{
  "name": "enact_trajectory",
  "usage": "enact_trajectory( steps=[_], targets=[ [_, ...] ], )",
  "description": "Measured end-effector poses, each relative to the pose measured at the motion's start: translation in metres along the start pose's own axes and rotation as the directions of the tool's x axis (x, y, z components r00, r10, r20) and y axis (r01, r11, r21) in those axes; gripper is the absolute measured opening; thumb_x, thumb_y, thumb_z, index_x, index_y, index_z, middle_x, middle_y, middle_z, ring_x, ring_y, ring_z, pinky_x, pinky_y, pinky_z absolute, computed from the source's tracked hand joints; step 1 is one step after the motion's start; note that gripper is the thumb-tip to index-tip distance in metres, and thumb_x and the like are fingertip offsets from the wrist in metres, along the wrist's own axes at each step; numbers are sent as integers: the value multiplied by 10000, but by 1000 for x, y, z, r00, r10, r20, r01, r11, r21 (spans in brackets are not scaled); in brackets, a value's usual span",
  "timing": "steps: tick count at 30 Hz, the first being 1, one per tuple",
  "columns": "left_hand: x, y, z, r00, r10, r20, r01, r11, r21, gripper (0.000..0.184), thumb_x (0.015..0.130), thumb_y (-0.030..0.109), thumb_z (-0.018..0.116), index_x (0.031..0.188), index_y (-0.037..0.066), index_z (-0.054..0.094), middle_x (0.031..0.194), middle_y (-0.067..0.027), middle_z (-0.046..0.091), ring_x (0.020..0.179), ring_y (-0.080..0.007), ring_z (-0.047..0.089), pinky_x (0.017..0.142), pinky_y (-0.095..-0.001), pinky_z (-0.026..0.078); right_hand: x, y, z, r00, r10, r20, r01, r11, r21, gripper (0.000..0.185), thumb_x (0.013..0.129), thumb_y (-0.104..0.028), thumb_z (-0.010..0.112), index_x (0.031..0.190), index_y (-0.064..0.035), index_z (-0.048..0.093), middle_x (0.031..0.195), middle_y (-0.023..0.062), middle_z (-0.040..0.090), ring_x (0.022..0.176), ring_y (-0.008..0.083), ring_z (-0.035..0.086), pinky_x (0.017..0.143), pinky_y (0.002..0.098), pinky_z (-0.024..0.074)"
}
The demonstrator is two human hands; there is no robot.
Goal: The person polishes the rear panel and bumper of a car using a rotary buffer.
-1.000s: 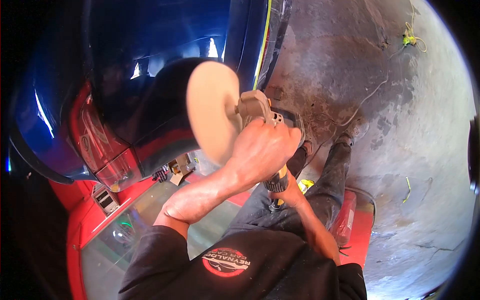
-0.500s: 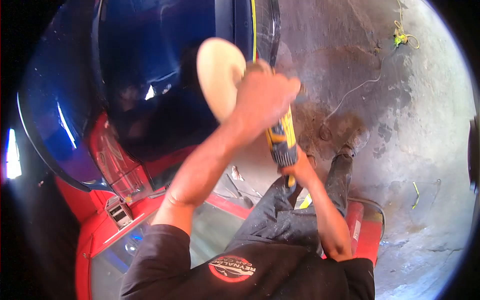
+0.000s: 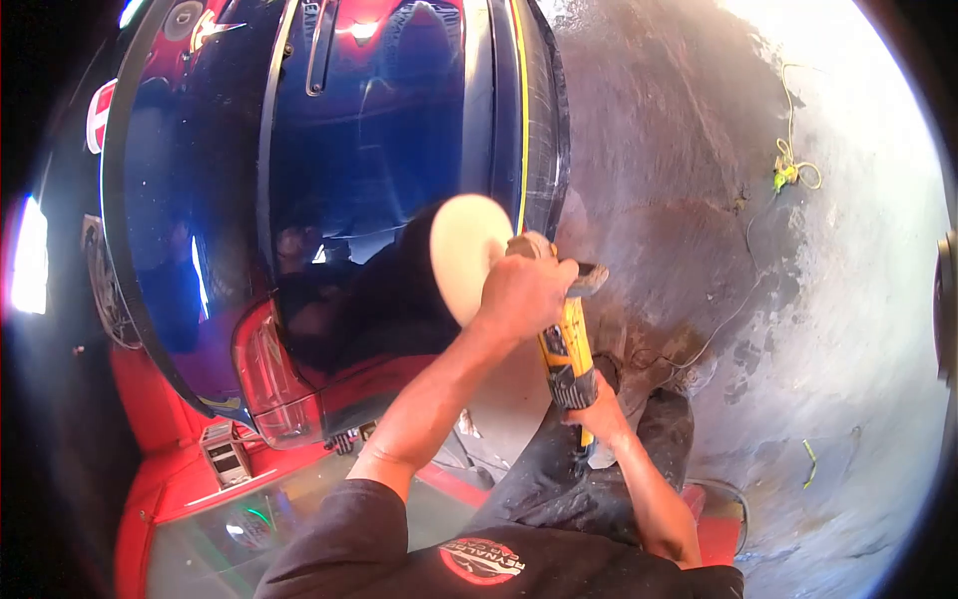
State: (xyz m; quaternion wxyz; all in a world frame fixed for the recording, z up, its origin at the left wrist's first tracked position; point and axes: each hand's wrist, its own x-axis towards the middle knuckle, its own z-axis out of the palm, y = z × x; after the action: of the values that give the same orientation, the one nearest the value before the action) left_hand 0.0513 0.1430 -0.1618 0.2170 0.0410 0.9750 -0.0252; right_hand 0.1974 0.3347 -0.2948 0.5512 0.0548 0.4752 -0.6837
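A yellow and black power polisher (image 3: 567,344) is held across the front of my body. My left hand (image 3: 524,295) is closed around its head end, just behind the round cream pad (image 3: 464,260). Lower down, my right hand (image 3: 599,411) wraps round the rear of the tool's body. The pad faces the glossy dark blue side of a car (image 3: 369,160), close to the panel; whether they touch I cannot tell. Below the pad and to its left is the car's red and clear lamp (image 3: 271,384).
Yellow-green cord (image 3: 786,175) and a thin cable lie on the stained concrete floor (image 3: 659,130). A glass-topped red case (image 3: 190,544) stands at the lower left, with a small box-shaped device (image 3: 227,454) on it. A curved hose is near my right elbow.
The view has shifted, showing more of the car. Both hands and the polisher appear lower than half a second ago. The pad remains beside the car, and both hands keep their hold.
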Motion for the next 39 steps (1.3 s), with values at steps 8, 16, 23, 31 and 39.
enact_trajectory(
  steps=[8, 16, 23, 31, 39],
  targets=[
    [110, -51, -62, 991, 12, -131, -11, 1000, 4, 177, 810, 250, 759, 848, 106, 664, 758, -103, 710, 716, -325, 724, 622, -469, 544, 79, -114, -34, 1000, 25, 18, -27, 988, 150, 659, 597, 61, 806, 1209, -36, 585, 1036, 27, 652, 952, 155, 636, 861, 322, 531],
    [248, -126, -121, 987, 40, -155, -50, 997, -59, 196, 769, 260, 782, 831, 110, 672, 748, -105, 708, 730, -314, 729, 612, -457, 551, 158, -266, -64, 992, 92, -91, -87, 995, 56, 703, 591, 131, 775, 1244, -35, 575, 1049, 8, 634, 973, 157, 626, 856, 329, 547],
    [351, -191, -187, 975, 59, -214, -62, 998, -7, 161, 781, 263, 778, 869, 137, 728, 736, -115, 711, 745, -315, 737, 616, -447, 582, 235, -373, -74, 990, 67, -121, -61, 997, 49, 639, 638, 146, 702, 1235, -35, 563, 985, 11, 628, 870, 145, 628, 764, 318, 547],
    [280, -199, -201, 922, 7, -387, -100, 970, -221, 163, 787, 192, 745, 937, 127, 733, 780, -66, 719, 681, -281, 707, 631, -409, 562, 189, -400, -69, 971, -101, -215, 4, 912, -410, 687, 638, -38, 837, 1252, -27, 530, 1084, 83, 677, 1012, 191, 654, 957, 348, 516],
    [149, -161, -181, 871, -130, -474, -54, 933, -355, 276, 762, 110, 825, 687, 112, 559, 611, -39, 486, 523, -244, 532, 505, -398, 386, 120, -390, -66, 980, -53, -190, -80, 776, -626, 821, 755, -155, 844, 1466, -72, 442, 1108, 246, 745, 1064, 398, 733, 911, 432, 575]
  ],
)
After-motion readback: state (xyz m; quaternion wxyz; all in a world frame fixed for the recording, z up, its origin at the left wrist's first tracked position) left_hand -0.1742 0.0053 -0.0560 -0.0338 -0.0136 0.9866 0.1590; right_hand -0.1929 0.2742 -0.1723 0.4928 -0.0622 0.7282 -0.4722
